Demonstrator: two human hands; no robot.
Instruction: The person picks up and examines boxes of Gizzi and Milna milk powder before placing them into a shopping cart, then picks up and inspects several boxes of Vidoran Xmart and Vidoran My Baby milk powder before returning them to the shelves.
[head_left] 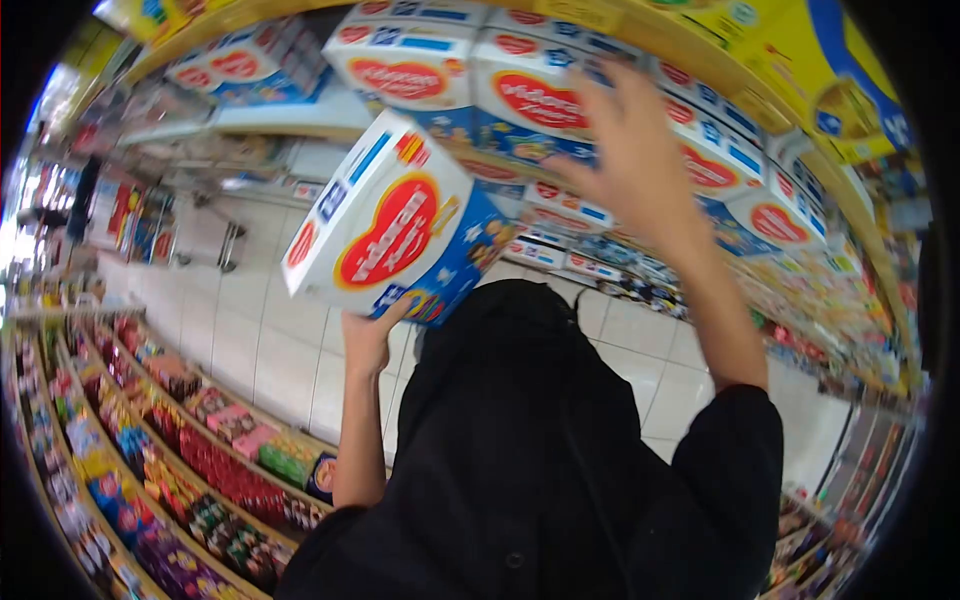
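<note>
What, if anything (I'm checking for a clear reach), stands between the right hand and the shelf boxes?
Nothing visible does. The open right hand is in front of the shelf boxes; whether it touches them is unclear. The held box, in the left hand, is off to the left.

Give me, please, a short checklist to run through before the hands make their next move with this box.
1. Left hand on the held box: ok, gripping its lower part, thumb on the blue print.
2. Both hands supporting the held box: not ok, only the left one is on it.
3. Right hand free: ok, fingers spread, holding nothing.
4. Right hand off the shelf boxes: cannot tell, it overlaps them in view.
5. Held box undamaged underneath: cannot tell, that side is hidden.
</note>
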